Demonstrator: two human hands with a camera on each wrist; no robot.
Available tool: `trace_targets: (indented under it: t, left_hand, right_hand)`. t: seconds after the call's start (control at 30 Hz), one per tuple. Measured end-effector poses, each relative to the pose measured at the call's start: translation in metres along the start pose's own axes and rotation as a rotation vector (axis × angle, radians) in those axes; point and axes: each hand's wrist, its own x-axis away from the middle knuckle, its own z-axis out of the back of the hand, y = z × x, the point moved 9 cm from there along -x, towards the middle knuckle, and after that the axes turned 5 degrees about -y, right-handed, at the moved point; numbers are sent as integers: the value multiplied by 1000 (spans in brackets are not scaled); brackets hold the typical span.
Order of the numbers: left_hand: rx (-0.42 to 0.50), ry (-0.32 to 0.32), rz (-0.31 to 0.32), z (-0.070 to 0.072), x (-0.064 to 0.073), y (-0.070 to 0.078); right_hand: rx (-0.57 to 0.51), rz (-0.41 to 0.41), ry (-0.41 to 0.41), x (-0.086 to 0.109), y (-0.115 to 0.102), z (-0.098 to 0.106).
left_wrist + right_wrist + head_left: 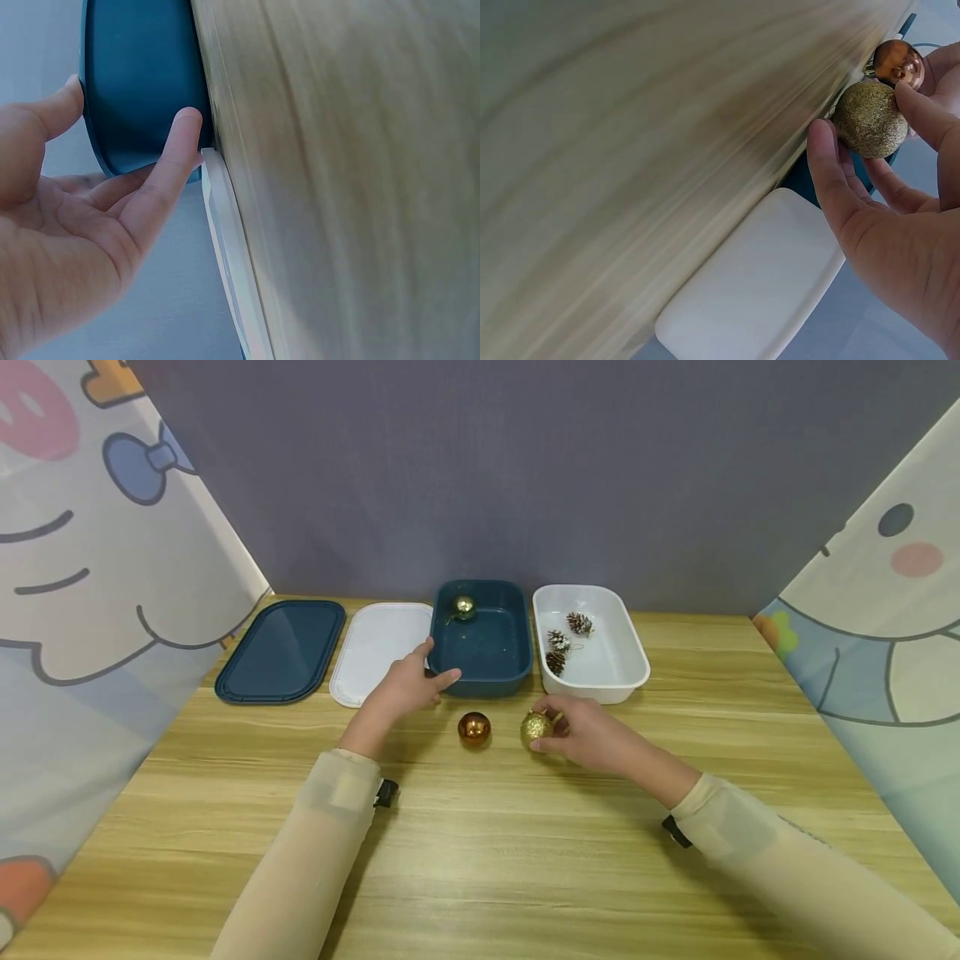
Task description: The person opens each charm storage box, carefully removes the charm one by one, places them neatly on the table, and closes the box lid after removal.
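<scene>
A glittery gold Christmas ball [536, 729] sits between the thumb and fingers of my right hand [588, 735], just in front of the white bin. In the right wrist view, thumb and fingers curve round this glittery ball [871, 120]. My left hand [405, 687] touches the left front corner of the dark blue bin [486, 687], fingers fairly straight and spread, thumb at the rim in the left wrist view. A shiny copper ball [474, 728] lies on the table between both hands. Inside the blue bin is a shiny gold ball [463, 607].
The white bin [611, 693], right of the blue one, holds several pinecones [558, 642]. A white lid [378, 647] and a dark blue lid [281, 652] lie on the wooden table [480, 868] at left. A grey panel [487, 468] stands behind; printed cloths flank both sides.
</scene>
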Motion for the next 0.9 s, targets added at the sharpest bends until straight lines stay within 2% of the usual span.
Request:
trace_targets:
  t: [0.73,0.9]
  left_hand:
    - [11,3,7,-1,-2,-2]
    - [12,9,-2,-1,-1,0]
  right_hand:
    - [52,-36,16,-2,2,1]
    - [61,-24,22,-2,3,1]
